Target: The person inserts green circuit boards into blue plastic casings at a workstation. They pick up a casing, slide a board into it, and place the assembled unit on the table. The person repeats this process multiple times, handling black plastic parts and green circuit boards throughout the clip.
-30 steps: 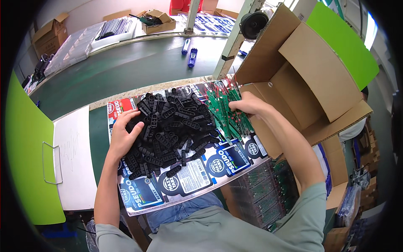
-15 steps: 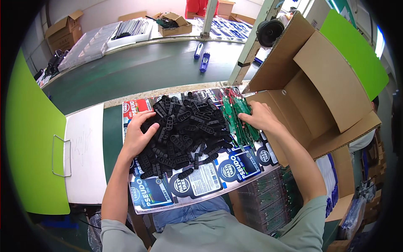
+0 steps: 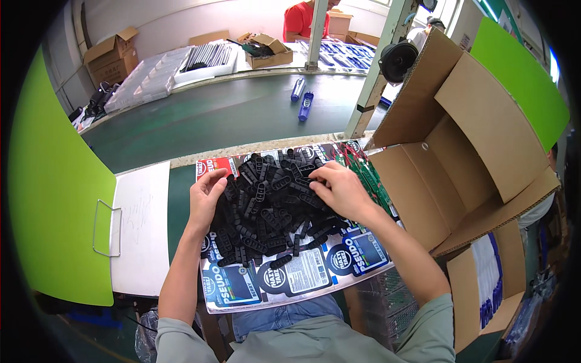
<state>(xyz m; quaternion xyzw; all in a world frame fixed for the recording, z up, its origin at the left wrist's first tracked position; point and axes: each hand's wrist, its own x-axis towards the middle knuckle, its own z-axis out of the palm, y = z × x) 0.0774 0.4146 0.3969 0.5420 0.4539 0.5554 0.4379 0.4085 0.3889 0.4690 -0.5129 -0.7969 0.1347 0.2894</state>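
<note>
A heap of small black oblong plastic parts (image 3: 275,212) covers much of a printed board (image 3: 290,302) in front of me. At the heap's left edge is my left hand (image 3: 207,196), its thumb and forefinger drawn close together; whatever lies between them is too small to make out. My right hand (image 3: 342,190) reaches onto the heap's upper right, thumb and forefinger closing around one of the black parts. Right of that hand lie green circuit boards (image 3: 370,175) with red wires, partly covered by my hand and wrist.
A large open cardboard box (image 3: 448,175) stands at the right. Beyond the board runs a dark green conveyor belt (image 3: 212,115) carrying two blue items (image 3: 305,106). Green panels flank both sides, and a speaker (image 3: 398,62) hangs on a post. A person in red (image 3: 299,23) is across the belt.
My right hand has left the circuit boards and moved left onto the black heap. My left hand's thumb and fingers have drawn together. The whole view has shifted slightly.
</note>
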